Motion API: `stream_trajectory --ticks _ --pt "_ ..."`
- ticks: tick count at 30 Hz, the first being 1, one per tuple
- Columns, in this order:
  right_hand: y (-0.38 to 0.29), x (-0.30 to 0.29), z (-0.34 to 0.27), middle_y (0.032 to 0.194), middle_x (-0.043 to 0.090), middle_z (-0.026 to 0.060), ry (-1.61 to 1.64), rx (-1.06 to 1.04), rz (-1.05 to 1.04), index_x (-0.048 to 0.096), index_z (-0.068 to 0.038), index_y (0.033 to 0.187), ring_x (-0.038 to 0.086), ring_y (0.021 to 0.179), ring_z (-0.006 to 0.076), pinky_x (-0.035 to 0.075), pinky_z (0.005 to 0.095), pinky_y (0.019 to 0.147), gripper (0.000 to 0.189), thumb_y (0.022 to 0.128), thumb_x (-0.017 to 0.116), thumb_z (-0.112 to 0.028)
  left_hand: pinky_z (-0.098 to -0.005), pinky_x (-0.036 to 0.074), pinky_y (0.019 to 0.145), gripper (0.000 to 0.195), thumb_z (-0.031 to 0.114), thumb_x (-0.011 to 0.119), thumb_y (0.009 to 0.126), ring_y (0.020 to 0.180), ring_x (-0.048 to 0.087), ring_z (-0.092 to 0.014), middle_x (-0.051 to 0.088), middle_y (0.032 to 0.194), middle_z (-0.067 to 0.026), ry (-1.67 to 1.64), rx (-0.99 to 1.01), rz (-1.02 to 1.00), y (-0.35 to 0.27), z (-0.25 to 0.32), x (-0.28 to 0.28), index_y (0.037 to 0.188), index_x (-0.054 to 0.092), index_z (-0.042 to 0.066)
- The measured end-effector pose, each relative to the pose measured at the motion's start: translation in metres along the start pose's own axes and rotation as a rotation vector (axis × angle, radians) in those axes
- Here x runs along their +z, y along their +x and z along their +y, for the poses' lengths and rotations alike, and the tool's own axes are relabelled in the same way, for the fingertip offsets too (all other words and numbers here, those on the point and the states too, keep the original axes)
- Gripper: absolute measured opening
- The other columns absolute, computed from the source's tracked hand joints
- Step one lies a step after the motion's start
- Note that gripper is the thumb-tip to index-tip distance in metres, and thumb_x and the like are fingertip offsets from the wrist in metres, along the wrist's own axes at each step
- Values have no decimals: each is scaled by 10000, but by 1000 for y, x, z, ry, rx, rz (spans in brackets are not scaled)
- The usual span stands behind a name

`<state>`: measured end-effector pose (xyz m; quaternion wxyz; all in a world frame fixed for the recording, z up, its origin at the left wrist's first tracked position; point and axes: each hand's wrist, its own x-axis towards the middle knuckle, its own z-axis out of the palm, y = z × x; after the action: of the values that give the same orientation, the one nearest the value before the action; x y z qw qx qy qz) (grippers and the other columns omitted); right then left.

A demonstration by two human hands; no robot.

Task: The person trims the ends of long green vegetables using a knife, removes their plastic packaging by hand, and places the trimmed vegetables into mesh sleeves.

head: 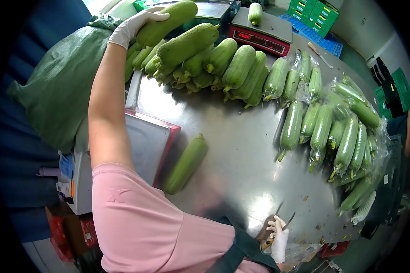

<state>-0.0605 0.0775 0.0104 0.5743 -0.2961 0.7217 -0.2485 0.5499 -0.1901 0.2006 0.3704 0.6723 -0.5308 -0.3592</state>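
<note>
My left hand [140, 25], in a white glove, reaches to the far left and grips a large green gourd [167, 23] above a heap of similar gourds [239, 66]. My right hand [278, 235], gloved too, is low at the table's near edge with a wooden-handled knife [267, 243] in it, the blade pointing up and right. A single gourd [186, 163] lies on the steel table between my arms, beside a scale with a red rim [175, 131]. On the right, several gourds in clear plastic wrap [323, 126] lie piled.
A red digital scale [259, 41] with one gourd [255, 13] on it stands at the back. Another knife [320, 55] lies behind the wrapped gourds. A green sack [65, 82] is at the left. Green crates [312, 15] stand beyond the table [239, 153]; scraps dot its near right part.
</note>
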Motion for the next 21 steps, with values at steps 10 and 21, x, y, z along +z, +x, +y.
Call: stream_trajectory --ticks 10,21 --pt "2 7 3 824 621 51 8 19 38 555 -1 1079 552 640 62 338 162 453 254 934 458 -186 -422 399 940 687 490 587 776 1138 516 -308 498 1276 -167 1031 -292 415 77 -134 -4 1351 368 185" --pt "19 1 27 800 621 53 117 -5 73 606 -3 1044 558 613 102 452 227 610 237 900 528 -174 -335 416 901 504 412 501 880 1080 515 -192 534 1217 -126 160 -430 677 101 -170 -26 1204 535 26"
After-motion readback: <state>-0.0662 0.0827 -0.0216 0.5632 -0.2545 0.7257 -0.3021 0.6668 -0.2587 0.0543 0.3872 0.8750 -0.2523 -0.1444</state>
